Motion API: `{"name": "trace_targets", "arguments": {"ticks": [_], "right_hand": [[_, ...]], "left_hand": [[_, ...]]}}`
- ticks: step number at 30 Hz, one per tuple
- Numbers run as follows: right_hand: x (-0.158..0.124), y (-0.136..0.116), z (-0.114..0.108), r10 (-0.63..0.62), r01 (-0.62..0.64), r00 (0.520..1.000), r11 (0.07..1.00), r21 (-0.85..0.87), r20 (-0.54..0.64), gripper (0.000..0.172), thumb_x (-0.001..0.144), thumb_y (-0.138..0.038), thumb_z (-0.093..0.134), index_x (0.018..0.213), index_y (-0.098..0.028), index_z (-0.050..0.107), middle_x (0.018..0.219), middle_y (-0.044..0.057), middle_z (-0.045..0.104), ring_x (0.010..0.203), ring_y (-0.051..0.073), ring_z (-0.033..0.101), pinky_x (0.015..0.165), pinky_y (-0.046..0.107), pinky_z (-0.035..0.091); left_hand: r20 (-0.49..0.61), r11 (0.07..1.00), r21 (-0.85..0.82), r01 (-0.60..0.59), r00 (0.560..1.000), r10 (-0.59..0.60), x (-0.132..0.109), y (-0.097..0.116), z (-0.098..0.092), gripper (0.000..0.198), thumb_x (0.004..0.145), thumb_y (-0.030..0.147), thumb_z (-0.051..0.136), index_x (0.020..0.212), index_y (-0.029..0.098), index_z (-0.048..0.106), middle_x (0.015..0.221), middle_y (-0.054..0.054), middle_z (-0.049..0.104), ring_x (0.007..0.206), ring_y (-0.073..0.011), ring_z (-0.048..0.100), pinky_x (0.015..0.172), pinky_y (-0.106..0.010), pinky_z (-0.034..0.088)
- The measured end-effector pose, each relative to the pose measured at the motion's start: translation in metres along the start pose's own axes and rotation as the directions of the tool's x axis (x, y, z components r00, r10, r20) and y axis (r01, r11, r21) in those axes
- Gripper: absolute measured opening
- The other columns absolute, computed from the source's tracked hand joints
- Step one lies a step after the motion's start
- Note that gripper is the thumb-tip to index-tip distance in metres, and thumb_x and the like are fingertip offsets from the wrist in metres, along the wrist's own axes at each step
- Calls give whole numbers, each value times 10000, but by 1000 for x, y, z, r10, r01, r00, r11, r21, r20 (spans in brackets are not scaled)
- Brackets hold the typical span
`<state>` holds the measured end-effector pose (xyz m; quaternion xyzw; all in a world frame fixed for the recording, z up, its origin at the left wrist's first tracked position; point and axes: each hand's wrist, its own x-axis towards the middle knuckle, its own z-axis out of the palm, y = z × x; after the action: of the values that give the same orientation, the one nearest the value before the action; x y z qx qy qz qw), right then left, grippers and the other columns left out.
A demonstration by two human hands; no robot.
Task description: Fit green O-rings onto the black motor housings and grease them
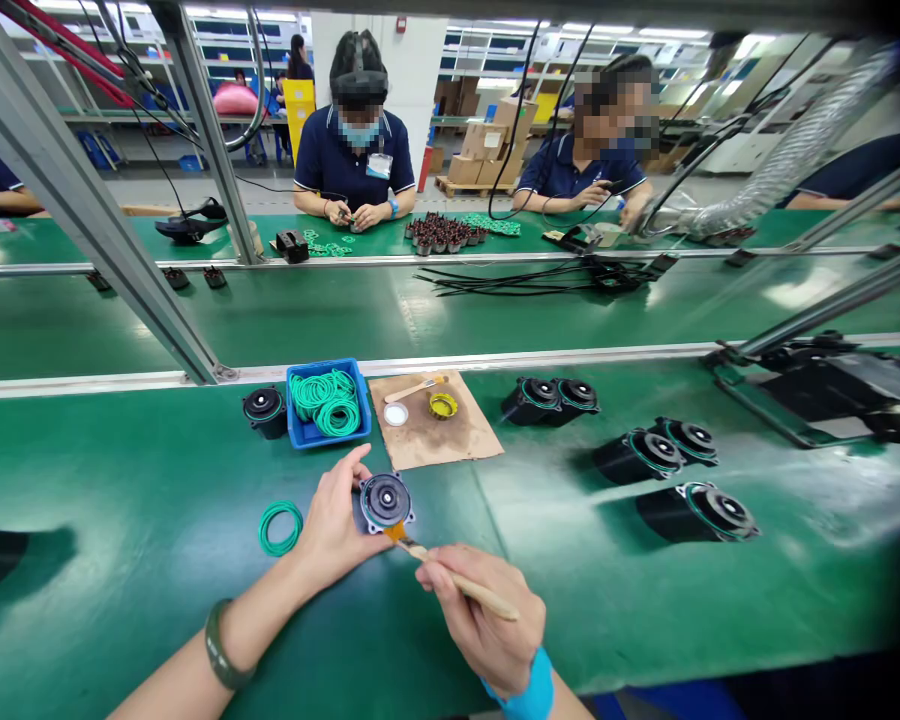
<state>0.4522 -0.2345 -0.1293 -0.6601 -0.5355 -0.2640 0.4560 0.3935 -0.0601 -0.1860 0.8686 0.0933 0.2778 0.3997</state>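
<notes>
My left hand point(335, 520) grips a black round motor part point(385, 501), holding it upright on the green table point(157, 500). My right hand point(486, 620) is closed round a small wooden brush point(457, 582), whose orange-tipped bristles touch the part's lower rim. A few green rubber rings point(280, 527) lie just left of my left hand.
Behind my hands stand a blue tray of green rings point(328, 402), a brown mat point(435, 435) with a yellow-rimmed pot, a white lid and another brush, and one motor part point(264, 410). Several finished parts point(664, 460) lie at the right. Two people work across the conveyor.
</notes>
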Motion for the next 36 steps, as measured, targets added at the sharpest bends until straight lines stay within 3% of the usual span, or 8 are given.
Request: {"name": "trace_targets", "arguments": {"ticks": [5,11,25,31,36], "right_hand": [[1,-4,3,90,-90,996,993,69,13,116,897,-53,522,918,-162,556,677,-43,624,595,34,606,628,141,487],[0,0,11,173,-170,985,977,129,-19,161,872,-24,555,949,-164,575,679,-58,618,569,15,594,590,107,484],[9,11,-10,60,-60,998,998,-17,16,120,882,-40,540,858,-157,548,663,-41,598,579,26,578,584,139,453],[10,5,2,25,-26,1000,991,134,8,140,860,-8,512,868,-144,544,709,-10,616,632,51,586,616,162,485],[10,9,4,-17,16,1000,993,115,13,141,841,12,504,834,-126,535,712,7,614,622,57,575,597,170,474]], "left_hand": [[5,1000,24,8,1000,-8,-1,-1,1,1029,567,391,858,1393,191,278,1040,-56,556,910,-199,566,842,-352,468],[21,999,17,29,999,-29,-2,0,-1,1008,612,403,835,1412,216,251,1067,-45,543,944,-189,555,871,-360,463],[71,990,-56,131,989,-127,1,2,-2,1099,530,455,880,1406,181,275,1072,-67,550,974,-226,560,897,-408,449],[55,995,-60,84,995,-81,0,0,0,1018,590,366,837,1402,197,247,1055,-52,542,956,-202,554,899,-389,443],[74,990,-74,122,990,-117,-2,0,1,1009,602,379,837,1401,222,240,1074,-52,528,967,-204,540,894,-383,438]]}}
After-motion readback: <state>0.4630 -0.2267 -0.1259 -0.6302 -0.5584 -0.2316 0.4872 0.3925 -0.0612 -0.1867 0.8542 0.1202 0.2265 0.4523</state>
